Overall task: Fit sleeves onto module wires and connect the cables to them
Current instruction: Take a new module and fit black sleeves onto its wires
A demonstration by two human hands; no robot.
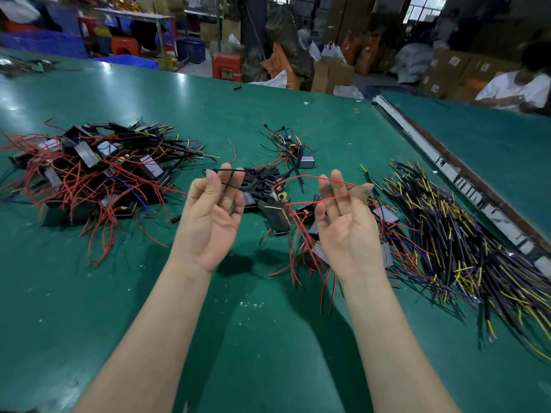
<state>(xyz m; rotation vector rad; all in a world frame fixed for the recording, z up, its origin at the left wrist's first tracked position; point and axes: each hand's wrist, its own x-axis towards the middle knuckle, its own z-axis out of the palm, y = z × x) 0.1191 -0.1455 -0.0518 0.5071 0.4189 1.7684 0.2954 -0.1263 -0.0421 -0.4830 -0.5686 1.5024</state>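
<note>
Both my hands are raised palm-up over the green table (253, 323). My left hand (211, 216) pinches a thin black sleeve (231, 172) at its fingertips. My right hand (346, 222) holds red module wires (334, 198) between thumb and fingers; the wires run down to a black module (275, 214) hanging just above the table. More black sleeves (262, 177) lie in a small heap behind my hands. A large pile of dark cables with yellow and blue ends (453, 234) lies to the right.
A heap of modules with red wires (89, 171) covers the left of the table. A small group of modules and a grey box (298, 156) sits further back. A metal rail (447, 171) divides off the right table, where another person (518, 87) works.
</note>
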